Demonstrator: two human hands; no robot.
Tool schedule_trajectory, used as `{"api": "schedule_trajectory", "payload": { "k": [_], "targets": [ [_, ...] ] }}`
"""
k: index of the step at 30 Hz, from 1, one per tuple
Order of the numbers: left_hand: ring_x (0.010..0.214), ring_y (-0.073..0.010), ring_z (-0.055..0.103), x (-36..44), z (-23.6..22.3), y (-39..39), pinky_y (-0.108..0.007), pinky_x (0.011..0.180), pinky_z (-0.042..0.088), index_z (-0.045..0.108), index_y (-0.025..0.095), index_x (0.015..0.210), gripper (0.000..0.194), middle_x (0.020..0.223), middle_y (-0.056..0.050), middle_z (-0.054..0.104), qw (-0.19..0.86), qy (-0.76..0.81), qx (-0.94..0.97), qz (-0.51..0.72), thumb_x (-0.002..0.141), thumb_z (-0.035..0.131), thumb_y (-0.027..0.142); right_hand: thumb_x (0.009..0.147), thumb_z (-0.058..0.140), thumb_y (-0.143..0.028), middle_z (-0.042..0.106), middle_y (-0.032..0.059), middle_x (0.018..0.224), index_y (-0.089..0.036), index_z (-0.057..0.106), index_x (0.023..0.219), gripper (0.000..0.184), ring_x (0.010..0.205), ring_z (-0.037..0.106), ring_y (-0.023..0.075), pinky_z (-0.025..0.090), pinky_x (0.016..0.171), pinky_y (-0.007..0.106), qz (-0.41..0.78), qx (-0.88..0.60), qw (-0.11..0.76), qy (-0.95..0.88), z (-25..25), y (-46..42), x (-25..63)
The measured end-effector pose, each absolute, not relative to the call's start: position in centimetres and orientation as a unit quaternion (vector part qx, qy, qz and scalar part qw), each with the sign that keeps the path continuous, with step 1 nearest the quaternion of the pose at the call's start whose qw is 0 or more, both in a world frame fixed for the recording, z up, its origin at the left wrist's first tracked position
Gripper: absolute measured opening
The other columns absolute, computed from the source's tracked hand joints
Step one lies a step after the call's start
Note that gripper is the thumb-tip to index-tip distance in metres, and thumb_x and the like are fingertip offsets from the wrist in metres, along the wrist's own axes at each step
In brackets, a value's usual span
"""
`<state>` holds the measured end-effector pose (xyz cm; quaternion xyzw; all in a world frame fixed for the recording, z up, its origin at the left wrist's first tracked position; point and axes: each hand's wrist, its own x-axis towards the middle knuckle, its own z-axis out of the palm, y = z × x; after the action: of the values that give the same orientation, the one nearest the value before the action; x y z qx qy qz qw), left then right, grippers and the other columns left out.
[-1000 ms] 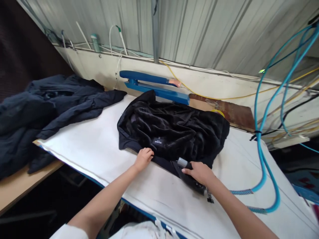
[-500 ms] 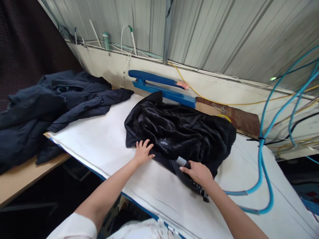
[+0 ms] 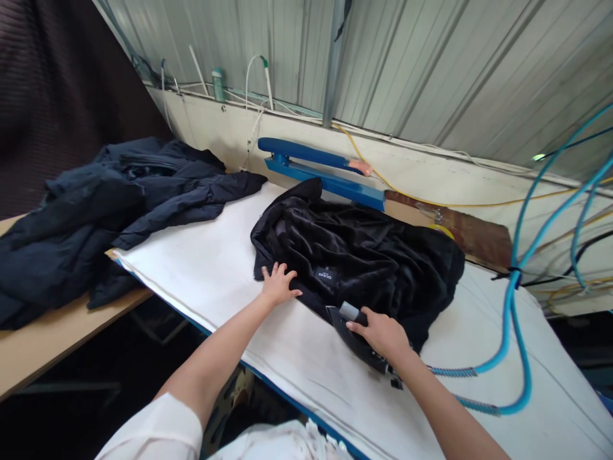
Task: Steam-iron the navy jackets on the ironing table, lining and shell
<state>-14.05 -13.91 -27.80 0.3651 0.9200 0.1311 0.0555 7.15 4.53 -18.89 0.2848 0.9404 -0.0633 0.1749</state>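
Note:
A black jacket with a shiny lining and a small white label lies spread on the white padded ironing table. My left hand rests on the jacket's near left edge, its fingers spread. In my right hand is the handle of a dark steam iron, fingers wrapped round it. The iron sits along the jacket's near edge, its tip pointing left and away from me. My palm and wrist hide part of its rear.
Dark navy jackets are piled at the left, partly over a wooden board. Behind the black jacket stands a blue sleeve-pressing arm. Thick blue hoses run from the iron up to the right. A yellow cable hangs along the wall.
The view has shifted a little, moving the scene slightly right. The iron sits a little further left along the jacket's edge; my left hand stays at the same spot on the jacket.

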Motion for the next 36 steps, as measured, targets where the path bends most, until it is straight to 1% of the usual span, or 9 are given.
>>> {"api": "schedule_trajectory", "payload": {
  "k": [6, 12, 15, 20, 24, 27, 29, 33, 36],
  "targets": [
    [0.127, -0.0449, -0.005, -13.6, -28.3, -15.1, -0.071, 0.088, -0.006, 0.040, 0.042, 0.124, 0.068, 0.141, -0.002, 0.025, 0.078, 0.932, 0.333, 0.119, 0.063, 0.048, 0.069, 0.073, 0.038, -0.066, 0.065, 0.0077, 0.090, -0.025, 0.057, 0.095, 0.050, 0.085, 0.060, 0.0266, 0.041, 0.069, 0.034, -0.063, 0.294, 0.179, 0.937, -18.8, 3.2, 5.9],
    [0.126, -0.0476, -0.007, -13.7, -29.3, -16.0, -0.071, 0.089, -0.007, 0.041, 0.037, 0.126, 0.070, 0.140, -0.002, 0.029, 0.058, 0.930, 0.332, 0.146, 0.064, 0.047, 0.069, 0.071, 0.039, -0.066, 0.066, 0.0084, 0.090, -0.026, 0.057, 0.099, 0.052, 0.083, 0.060, 0.0275, 0.042, 0.067, 0.035, -0.051, 0.281, 0.168, 0.944, -18.8, 2.0, 2.5],
    [0.128, -0.0441, -0.002, -14.3, -29.4, -17.0, -0.071, 0.090, -0.004, 0.041, 0.037, 0.125, 0.059, 0.137, -0.001, 0.032, 0.050, 0.916, 0.361, 0.167, 0.071, 0.044, 0.063, 0.072, 0.039, -0.066, 0.065, 0.0086, 0.092, -0.026, 0.057, 0.101, 0.053, 0.085, 0.060, 0.0275, 0.042, 0.068, 0.035, -0.048, 0.281, 0.163, 0.945, -18.9, 1.8, 0.7],
    [0.127, -0.0289, 0.019, -15.7, -28.7, -18.4, -0.062, 0.097, 0.009, 0.052, 0.035, 0.112, 0.032, 0.123, -0.002, 0.045, 0.058, 0.906, 0.363, 0.212, 0.087, 0.033, 0.039, 0.070, 0.038, -0.069, 0.065, 0.0081, 0.095, -0.027, 0.059, 0.099, 0.056, 0.088, 0.059, 0.0276, 0.042, 0.070, 0.036, -0.054, 0.265, 0.157, 0.950, -19.1, 1.6, -1.6],
    [0.112, -0.0215, 0.041, -17.3, -28.2, -18.6, -0.046, 0.098, 0.024, 0.059, 0.025, 0.093, 0.019, 0.110, -0.005, 0.048, 0.042, 0.926, 0.283, 0.248, 0.082, 0.046, 0.032, 0.069, 0.038, -0.070, 0.064, 0.0084, 0.097, -0.027, 0.059, 0.102, 0.058, 0.089, 0.059, 0.0271, 0.042, 0.071, 0.036, -0.061, 0.241, 0.157, 0.956, -19.1, 1.4, -2.8],
    [0.109, -0.0261, 0.042, -19.2, -28.0, -18.4, -0.038, 0.090, 0.033, 0.052, 0.019, 0.100, 0.046, 0.113, -0.011, 0.044, 0.018, 0.950, 0.141, 0.278, 0.062, 0.068, 0.040, 0.069, 0.038, -0.070, 0.064, 0.0079, 0.097, -0.027, 0.058, 0.104, 0.058, 0.090, 0.058, 0.0272, 0.042, 0.071, 0.035, -0.064, 0.233, 0.154, 0.958, -19.2, 1.0, -3.6],
    [0.101, -0.0258, 0.047, -21.0, -27.8, -18.3, -0.036, 0.083, 0.038, 0.044, 0.020, 0.107, 0.065, 0.105, -0.010, 0.048, 0.049, 0.941, 0.086, 0.323, 0.054, 0.072, 0.044, 0.069, 0.038, -0.069, 0.064, 0.0080, 0.098, -0.027, 0.057, 0.106, 0.059, 0.091, 0.058, 0.0275, 0.042, 0.072, 0.036, -0.063, 0.237, 0.150, 0.958, -19.2, 0.6, -4.1],
    [0.073, -0.0162, 0.053, -24.3, -27.9, -18.2, -0.029, 0.069, 0.042, 0.040, 0.022, 0.104, 0.054, 0.078, 0.002, 0.050, 0.142, 0.894, 0.150, 0.398, 0.058, 0.068, 0.026, 0.071, 0.038, -0.068, 0.063, 0.0084, 0.100, -0.027, 0.056, 0.108, 0.058, 0.092, 0.058, 0.0277, 0.041, 0.073, 0.036, -0.060, 0.254, 0.148, 0.954, -19.3, -0.1, -5.0],
    [0.078, -0.0141, 0.051, -26.0, -28.3, -18.1, -0.026, 0.072, 0.042, 0.049, 0.022, 0.091, 0.040, 0.083, 0.002, 0.047, 0.156, 0.866, 0.267, 0.393, 0.056, 0.058, 0.004, 0.071, 0.037, -0.068, 0.064, 0.0085, 0.100, -0.027, 0.054, 0.110, 0.059, 0.092, 0.058, 0.0282, 0.041, 0.073, 0.037, -0.057, 0.276, 0.150, 0.948, -19.3, -0.7, -5.5]
  ]
}}
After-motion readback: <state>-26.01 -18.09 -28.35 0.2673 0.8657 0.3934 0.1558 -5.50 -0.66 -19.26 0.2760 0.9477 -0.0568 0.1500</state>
